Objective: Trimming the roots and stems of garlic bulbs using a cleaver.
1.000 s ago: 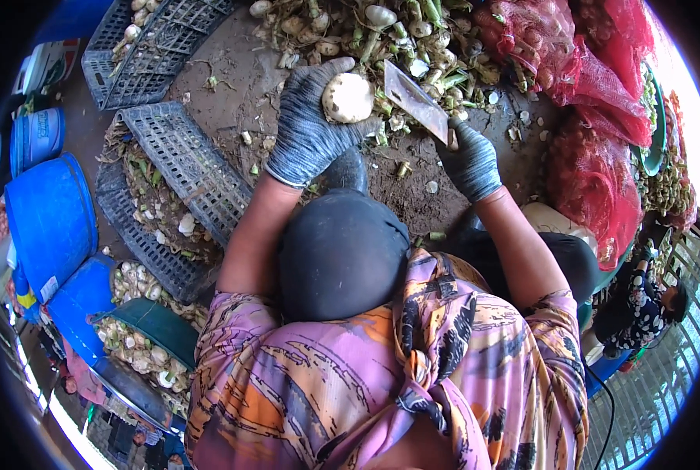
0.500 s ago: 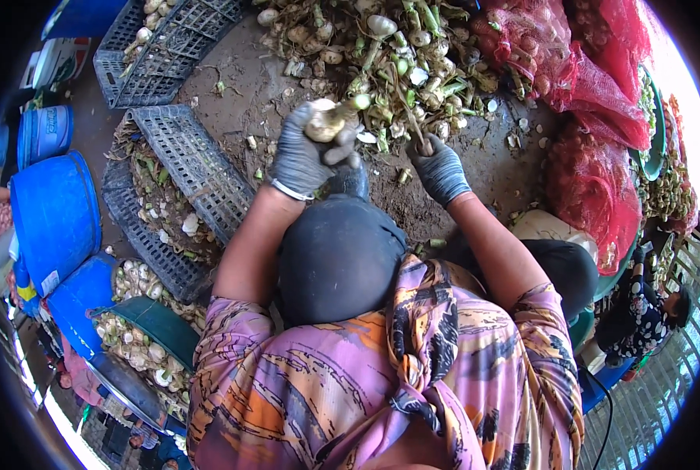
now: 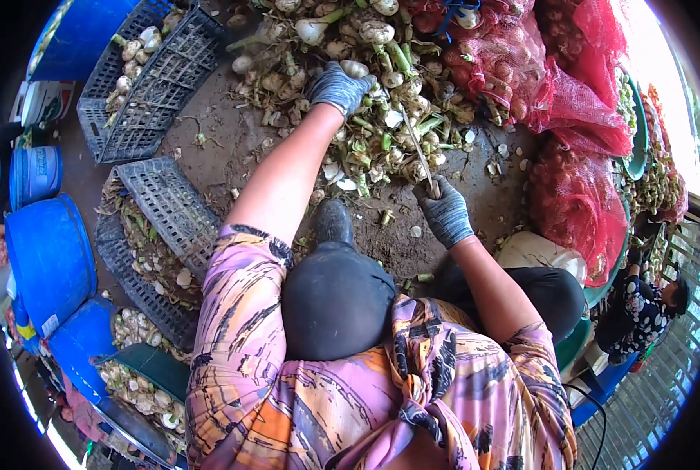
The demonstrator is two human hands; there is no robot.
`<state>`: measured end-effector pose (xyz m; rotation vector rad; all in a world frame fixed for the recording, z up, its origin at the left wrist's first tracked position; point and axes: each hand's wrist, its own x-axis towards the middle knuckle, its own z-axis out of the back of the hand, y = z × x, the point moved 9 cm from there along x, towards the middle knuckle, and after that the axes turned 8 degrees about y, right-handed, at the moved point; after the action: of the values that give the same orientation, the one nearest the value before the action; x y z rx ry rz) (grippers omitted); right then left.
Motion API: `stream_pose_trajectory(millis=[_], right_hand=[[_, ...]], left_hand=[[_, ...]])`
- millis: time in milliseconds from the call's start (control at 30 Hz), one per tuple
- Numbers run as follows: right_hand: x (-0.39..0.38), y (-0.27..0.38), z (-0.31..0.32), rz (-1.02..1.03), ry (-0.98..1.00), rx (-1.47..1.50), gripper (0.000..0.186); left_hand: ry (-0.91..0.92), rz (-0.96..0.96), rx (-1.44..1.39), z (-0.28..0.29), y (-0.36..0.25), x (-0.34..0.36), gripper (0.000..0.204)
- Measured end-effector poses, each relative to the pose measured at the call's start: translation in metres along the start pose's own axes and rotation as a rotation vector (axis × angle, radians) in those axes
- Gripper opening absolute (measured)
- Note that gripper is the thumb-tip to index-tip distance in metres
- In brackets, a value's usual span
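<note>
My gloved left hand (image 3: 336,89) reaches into the heap of garlic bulbs and cut stalks (image 3: 397,59), its fingers curled round a pale bulb (image 3: 355,68). My gloved right hand (image 3: 442,207) grips the handle of a knife (image 3: 415,153), whose blade points up toward the heap and my left hand. Below them my knee in dark cloth (image 3: 332,313) shows between my arms, with loose trimmings and dirt on the floor (image 3: 389,235) beyond it.
Grey plastic crates (image 3: 158,211) with bulbs and scraps stand left, beside blue tubs (image 3: 48,258) and a green basin of bulbs (image 3: 142,372). Red mesh sacks (image 3: 569,211) fill the right. A co-worker in dotted clothing (image 3: 640,313) is at the right edge.
My left hand has moved from above my knee forward into the heap. My right hand, still on the knife, has moved slightly down in the picture. The view has shifted a little.
</note>
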<state>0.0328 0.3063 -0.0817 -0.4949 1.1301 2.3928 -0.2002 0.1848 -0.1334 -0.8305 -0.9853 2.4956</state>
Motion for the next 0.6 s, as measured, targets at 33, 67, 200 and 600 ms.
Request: stream_pose_trajectory(millis=[33, 67, 200, 600], right_hand=[[0.0, 0.001, 0.001, -0.003, 0.002, 0.038, 0.021], [-0.001, 0.0, 0.004, -0.007, 0.003, 0.077, 0.019], [0.002, 0.006, 0.016, 0.036, -0.043, 0.087, 0.016], [-0.022, 0.122, 0.009, 0.588, 0.017, -0.515, 0.018]], left_hand=[[-0.047, -0.049, 0.283, -0.001, -0.013, 0.004, 0.048], [-0.094, -0.1, 0.565, -0.004, -0.03, 0.006, 0.048], [-0.28, 0.242, 0.086, 0.027, -0.017, -0.033, 0.038], [-0.177, -0.727, -0.596, 0.017, -0.061, -0.166, 0.07]])
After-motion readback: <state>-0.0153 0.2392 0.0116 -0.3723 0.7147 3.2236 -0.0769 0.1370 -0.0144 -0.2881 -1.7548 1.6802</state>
